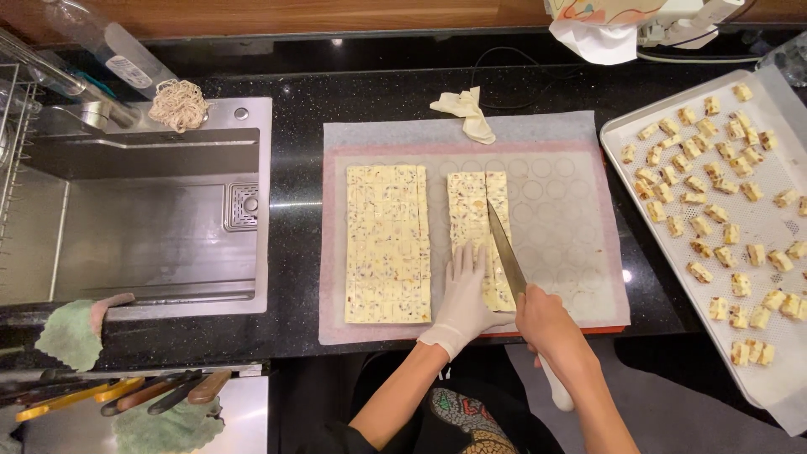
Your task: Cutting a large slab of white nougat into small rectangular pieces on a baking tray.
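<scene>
Pressing spread gloved left hand on slab (pale, speckled); right hand grips knife.

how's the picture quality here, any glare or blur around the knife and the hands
Head view: sharp overall, with the knife, gloved left hand and bare right hand all crisp; small glare spots dot the black counter; the frame's corners are dim.

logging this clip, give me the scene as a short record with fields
setting: black kitchen counter, sink at left
left hand: white glove, pressing down on narrow nougat slab
right hand: bare, gripping knife, blade lying lengthwise on the narrow slab
surface: baking mat on parchment
beside: wider scored slab, left of the narrow one
right: tray of cut pieces
behind mat: spare glove
</scene>
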